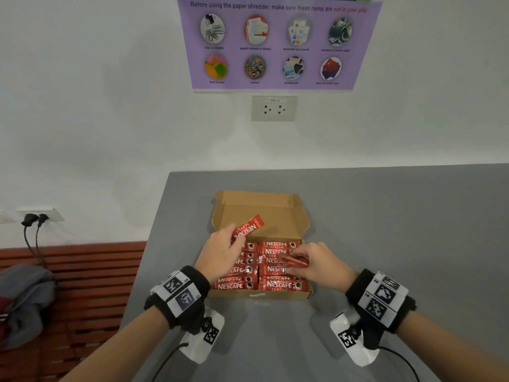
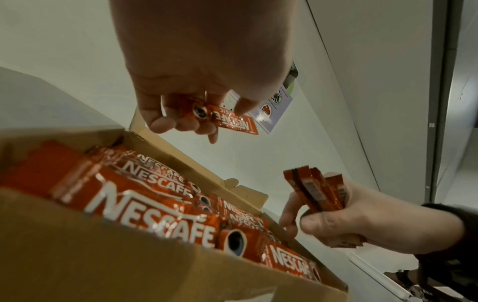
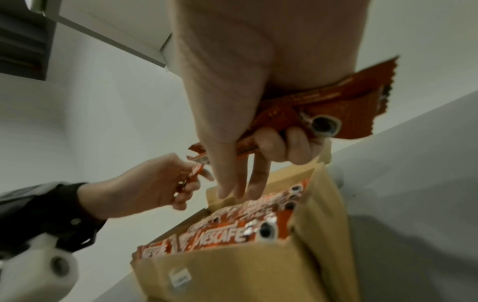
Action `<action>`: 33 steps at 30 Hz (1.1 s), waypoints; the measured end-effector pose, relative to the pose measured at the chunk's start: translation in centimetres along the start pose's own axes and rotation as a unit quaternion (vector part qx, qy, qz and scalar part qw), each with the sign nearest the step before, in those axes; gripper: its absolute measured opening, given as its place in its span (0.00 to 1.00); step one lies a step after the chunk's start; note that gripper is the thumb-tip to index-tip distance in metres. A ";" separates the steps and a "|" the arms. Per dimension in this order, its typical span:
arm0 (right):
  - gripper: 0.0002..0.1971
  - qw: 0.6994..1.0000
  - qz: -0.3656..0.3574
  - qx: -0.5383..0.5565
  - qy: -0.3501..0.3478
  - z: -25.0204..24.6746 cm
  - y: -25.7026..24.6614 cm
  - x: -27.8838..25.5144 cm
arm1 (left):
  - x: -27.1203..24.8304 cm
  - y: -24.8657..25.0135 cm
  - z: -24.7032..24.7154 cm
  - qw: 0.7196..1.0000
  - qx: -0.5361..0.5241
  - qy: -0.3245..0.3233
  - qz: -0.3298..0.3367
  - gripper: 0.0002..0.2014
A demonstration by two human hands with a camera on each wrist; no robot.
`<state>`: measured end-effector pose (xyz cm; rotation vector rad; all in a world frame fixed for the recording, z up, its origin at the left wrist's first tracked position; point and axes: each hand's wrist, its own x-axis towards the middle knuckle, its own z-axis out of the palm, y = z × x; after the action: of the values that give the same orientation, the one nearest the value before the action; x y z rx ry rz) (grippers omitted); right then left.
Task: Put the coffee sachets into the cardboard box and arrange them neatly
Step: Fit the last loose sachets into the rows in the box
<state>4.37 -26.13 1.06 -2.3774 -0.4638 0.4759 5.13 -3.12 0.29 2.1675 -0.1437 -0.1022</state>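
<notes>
The left hand (image 1: 217,253) pinches one sachet (image 1: 248,228) by its near end, the free end pointing to about 1 o'clock over the box's far left corner. The right hand (image 1: 321,264) has its fingers curled round a small bundle (image 1: 294,261) of sachets, held above the right-hand column; in the right wrist view two of its fingers reach down toward the packed row.

The box (image 1: 305,295) lies open on the grey table (image 1: 413,230), lid (image 1: 261,210) folded back at 12 o'clock. Inside, packed sachets (image 1: 278,285) lie flat in two columns, labels up, overlapping like tiles from 6 o'clock back to 12.

These sachets look light, thin and floppy, with slick foil skins, so a stack likely slides apart if gripped loosely. I judge the crimped end seal the best hold for a single one, and the middle, squeezed across its width, for the bundle. The box seems nearly full; the held ones probably go on top.
</notes>
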 end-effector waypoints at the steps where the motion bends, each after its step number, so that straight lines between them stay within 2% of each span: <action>1: 0.04 1.000 -0.012 -0.017 -0.009 0.5 -0.1 0.2 | 0.1 0.0 0.0 1.000 -0.005 0.003 -0.001 0.10; 3: 0.09 0.998 -0.026 -0.051 -0.036 1.4 0.0 0.6 | 0.3 -0.2 -0.3 1.000 0.006 0.018 -0.003 0.11; 5: 0.10 0.997 -0.025 -0.067 -0.035 1.3 0.3 0.8 | 0.6 -0.7 -1.0 0.998 0.043 0.039 -0.005 0.13; 8: 0.09 0.998 -0.009 -0.045 0.049 -0.4 -0.3 1.2 | 0.8 -1.2 -2.5 0.998 0.054 0.029 -0.012 0.14; 11: 0.12 0.991 -0.016 0.016 0.134 -1.7 -2.3 2.2 | 1.0 -1.1 -3.3 1.000 -0.004 -0.030 0.006 0.08; 13: 0.15 0.992 -0.013 0.035 0.123 -1.6 -3.6 3.3 | 1.2 -0.9 -3.5 0.997 -0.048 -0.063 0.003 0.07; 15: 0.07 0.995 0.004 0.039 0.088 -0.8 -4.2 4.5 | 1.4 -1.0 -3.3 0.995 -0.078 -0.064 -0.004 0.06; 16: 0.05 0.996 0.012 0.039 0.082 -0.4 -4.4 5.0 | 1.5 -1.1 -3.2 0.994 -0.090 -0.055 -0.009 0.06; 20: 0.06 0.994 0.032 0.050 0.089 0.6 -4.4 6.8 | 1.8 -2.2 -3.0 0.991 -0.125 0.001 -0.041 0.05; 24: 0.03 0.993 0.071 0.056 0.076 0.9 -4.1 7.8 | 1.8 -3.1 -3.0 0.989 -0.128 0.021 -0.067 0.07; 26: 0.03 0.993 0.074 0.052 0.080 0.8 -4.3 8.0 | 1.9 -3.2 -3.1 0.998 -0.031 0.045 -0.038 0.06; 29: 0.04 0.996 0.029 0.052 0.070 0.3 -5.3 8.1 | 2.2 -2.5 -3.2 0.988 0.133 0.030 0.068 0.13; 31: 0.04 0.995 -0.023 0.057 0.073 0.0 -6.3 8.0 | 2.4 -1.7 -3.1 0.983 0.154 -0.006 0.100 0.13; 33: 0.06 0.989 -0.063 0.073 0.108 -0.1 -7.2 8.0 | 2.4 -0.9 -2.9 0.989 0.109 -0.005 0.098 0.07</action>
<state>9.96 -17.47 4.18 -2.2117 -0.4594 0.1859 7.96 -0.57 1.18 2.3562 -0.3897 0.0163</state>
